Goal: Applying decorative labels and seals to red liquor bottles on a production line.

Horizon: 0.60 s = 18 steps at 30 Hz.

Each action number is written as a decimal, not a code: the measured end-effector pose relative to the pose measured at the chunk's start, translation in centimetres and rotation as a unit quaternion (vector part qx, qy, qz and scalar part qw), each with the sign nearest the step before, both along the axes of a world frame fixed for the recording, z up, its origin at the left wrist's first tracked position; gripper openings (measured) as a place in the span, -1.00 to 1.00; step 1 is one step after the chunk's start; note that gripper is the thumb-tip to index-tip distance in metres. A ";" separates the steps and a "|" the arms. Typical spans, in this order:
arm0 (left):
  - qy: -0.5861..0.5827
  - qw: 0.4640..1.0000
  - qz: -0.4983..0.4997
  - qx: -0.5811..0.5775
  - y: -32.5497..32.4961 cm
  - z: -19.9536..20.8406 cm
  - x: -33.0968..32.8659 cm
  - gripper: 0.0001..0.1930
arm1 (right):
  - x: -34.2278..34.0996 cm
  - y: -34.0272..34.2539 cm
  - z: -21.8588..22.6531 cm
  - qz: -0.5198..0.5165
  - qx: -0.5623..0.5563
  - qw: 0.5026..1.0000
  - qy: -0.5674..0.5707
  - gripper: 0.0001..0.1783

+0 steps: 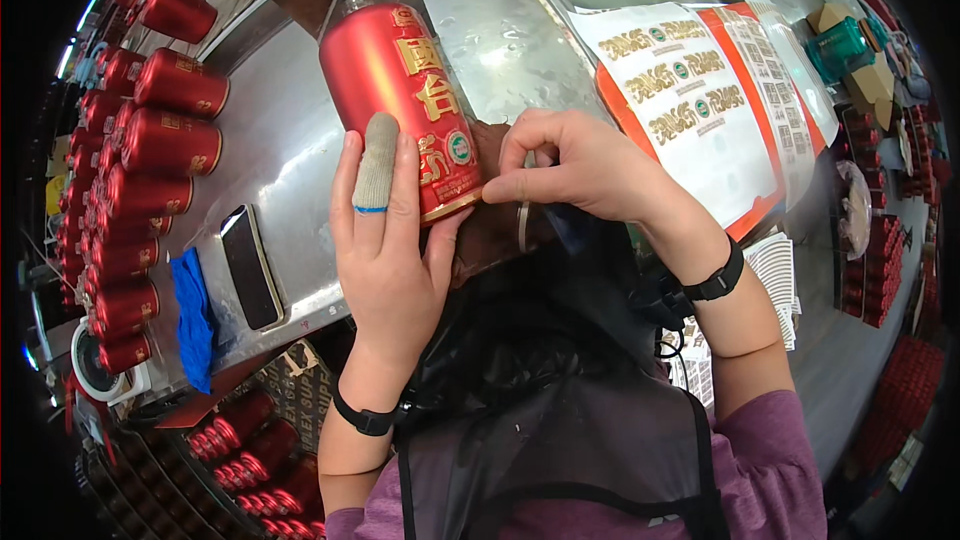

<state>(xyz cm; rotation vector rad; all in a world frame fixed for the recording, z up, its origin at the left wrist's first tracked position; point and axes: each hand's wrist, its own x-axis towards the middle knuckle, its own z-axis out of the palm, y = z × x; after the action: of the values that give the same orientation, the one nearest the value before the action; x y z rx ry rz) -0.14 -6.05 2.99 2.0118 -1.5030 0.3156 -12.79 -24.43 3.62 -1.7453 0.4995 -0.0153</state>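
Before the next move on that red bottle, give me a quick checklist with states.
1. Left hand on the bottle: ok, palm and fingers against it.
2. Right hand at the bottle's lower edge: ok, fingertips pinched there.
3. Something in the pinch: cannot tell, too small.
4. Finger cot on the left hand: ok, in place.
5. Label sheets beside the right hand: ok.
6. Phone apart from both hands: ok, on the metal table.
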 end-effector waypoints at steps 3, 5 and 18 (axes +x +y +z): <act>0.010 1.000 -0.001 -0.015 0.4 -0.4 0.1 -0.27 | -0.1 -0.2 0.2 0.009 -0.025 1.000 0.007 -0.76; 0.043 0.999 0.008 -0.014 0.6 -0.7 0.2 -0.26 | -0.1 -0.2 0.3 -0.004 -0.023 1.000 0.013 -0.77; 0.140 0.989 0.006 -0.049 1.7 -1.9 0.8 -0.25 | -0.2 0.4 1.0 -0.010 0.003 1.000 0.024 -0.80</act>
<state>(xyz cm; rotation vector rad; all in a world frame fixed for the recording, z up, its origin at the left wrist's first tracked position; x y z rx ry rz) 0.69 -4.34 1.07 1.8986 -1.2758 0.1029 -12.96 -24.07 4.67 -1.7388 0.5512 0.0132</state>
